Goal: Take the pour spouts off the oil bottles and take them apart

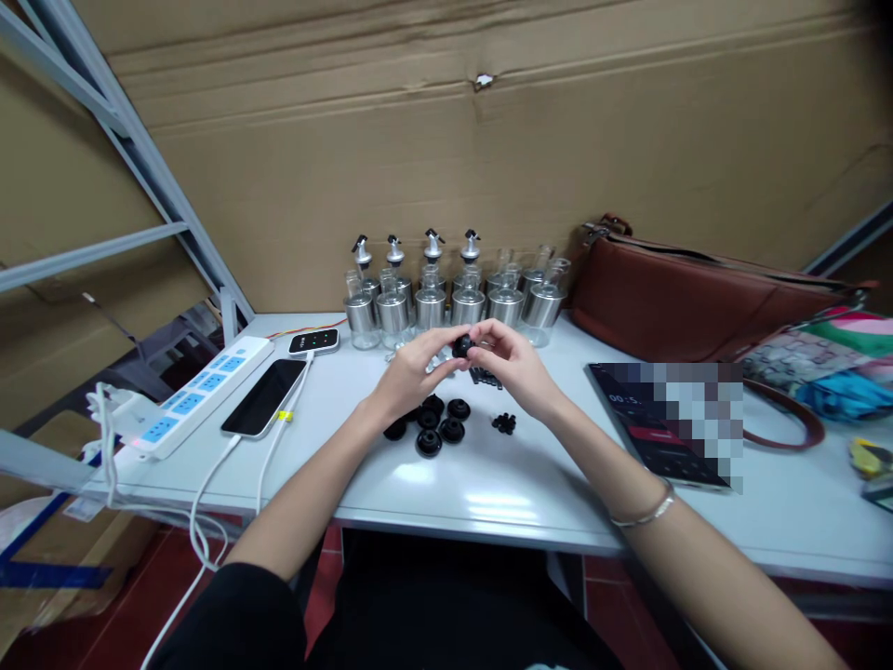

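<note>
My left hand [419, 370] and my right hand [513, 365] meet above the middle of the table, fingertips closed on a small round black plastic stopper [462, 346]. Below my left hand lie several loose black stoppers [430, 442], round with wide rims. Under my right hand is a group of narrow black pieces [486, 377], partly covered by the fingers. A little pile of tiny black parts [503, 424] sits nearer to me, beside my right wrist. Shiny silver pieces [436, 363] show partly behind my left fingers.
Glass bottles with steel sleeves [467, 309] stand in rows at the back, several with pourers [433, 246] on top. At left are a power strip [199, 395], a phone [265, 398] and cables. A tablet [642, 419] and a brown bag [684, 298] lie at right.
</note>
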Action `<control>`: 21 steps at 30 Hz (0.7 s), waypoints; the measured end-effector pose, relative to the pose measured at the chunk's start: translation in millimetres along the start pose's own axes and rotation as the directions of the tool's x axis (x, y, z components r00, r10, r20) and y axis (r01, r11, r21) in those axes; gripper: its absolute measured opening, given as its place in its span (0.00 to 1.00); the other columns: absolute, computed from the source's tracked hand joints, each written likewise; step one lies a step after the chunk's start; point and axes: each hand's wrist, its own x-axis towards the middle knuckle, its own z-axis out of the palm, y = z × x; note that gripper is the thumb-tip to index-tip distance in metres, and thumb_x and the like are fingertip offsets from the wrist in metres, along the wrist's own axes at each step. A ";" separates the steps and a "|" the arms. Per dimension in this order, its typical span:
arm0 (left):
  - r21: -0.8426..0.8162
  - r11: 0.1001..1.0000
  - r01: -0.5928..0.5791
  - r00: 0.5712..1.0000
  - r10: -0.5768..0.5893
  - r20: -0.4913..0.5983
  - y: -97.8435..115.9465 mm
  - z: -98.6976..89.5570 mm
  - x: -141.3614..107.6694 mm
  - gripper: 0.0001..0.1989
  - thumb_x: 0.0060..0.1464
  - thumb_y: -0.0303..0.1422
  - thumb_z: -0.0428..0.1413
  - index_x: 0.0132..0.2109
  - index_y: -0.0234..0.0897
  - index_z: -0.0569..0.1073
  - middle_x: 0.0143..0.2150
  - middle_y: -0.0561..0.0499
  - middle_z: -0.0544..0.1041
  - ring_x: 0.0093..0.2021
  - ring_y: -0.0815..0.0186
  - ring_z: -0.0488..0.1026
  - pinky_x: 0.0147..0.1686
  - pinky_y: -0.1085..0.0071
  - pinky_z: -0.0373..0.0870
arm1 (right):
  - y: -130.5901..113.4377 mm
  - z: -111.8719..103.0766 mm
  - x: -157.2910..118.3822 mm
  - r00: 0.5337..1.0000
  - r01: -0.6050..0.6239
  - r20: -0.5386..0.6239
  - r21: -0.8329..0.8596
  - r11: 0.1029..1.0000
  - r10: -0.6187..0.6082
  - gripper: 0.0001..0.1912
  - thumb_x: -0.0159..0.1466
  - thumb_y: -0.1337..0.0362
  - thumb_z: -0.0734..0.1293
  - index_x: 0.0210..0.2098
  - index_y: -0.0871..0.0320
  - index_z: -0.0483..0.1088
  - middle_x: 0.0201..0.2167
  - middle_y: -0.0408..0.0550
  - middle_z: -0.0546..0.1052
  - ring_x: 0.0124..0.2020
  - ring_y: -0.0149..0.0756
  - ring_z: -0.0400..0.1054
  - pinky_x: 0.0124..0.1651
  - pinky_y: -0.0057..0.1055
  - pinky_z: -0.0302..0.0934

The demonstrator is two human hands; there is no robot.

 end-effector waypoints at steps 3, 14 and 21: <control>-0.026 1.000 -0.014 0.999 0.013 -0.039 4.3 -1.0 1.8 0.15 0.58 0.35 0.52 0.52 0.40 0.68 0.46 0.47 0.74 0.46 0.65 0.71 0.46 0.68 0.68 | -0.9 0.8 -0.5 0.999 -0.008 0.032 0.029 1.000 0.007 0.11 0.53 0.60 0.67 0.31 0.56 0.60 0.26 0.39 0.68 0.28 0.30 0.69 0.37 0.34 0.66; 0.001 1.000 -0.017 0.999 0.017 -0.047 1.0 3.8 -0.6 0.14 0.56 0.35 0.55 0.50 0.40 0.70 0.44 0.47 0.73 0.45 0.65 0.72 0.45 0.68 0.68 | 2.0 -0.3 0.1 0.995 -0.061 0.076 0.046 0.997 0.057 0.09 0.51 0.64 0.64 0.31 0.56 0.60 0.26 0.37 0.66 0.27 0.29 0.67 0.36 0.33 0.64; 0.001 1.000 -0.006 0.999 0.006 -0.043 2.0 5.5 0.1 0.13 0.56 0.34 0.55 0.48 0.38 0.71 0.41 0.48 0.73 0.41 0.66 0.71 0.42 0.70 0.67 | 6.9 2.7 1.6 0.981 -0.182 0.101 0.185 0.966 0.165 0.10 0.55 0.58 0.64 0.30 0.56 0.60 0.26 0.37 0.66 0.27 0.28 0.67 0.38 0.35 0.64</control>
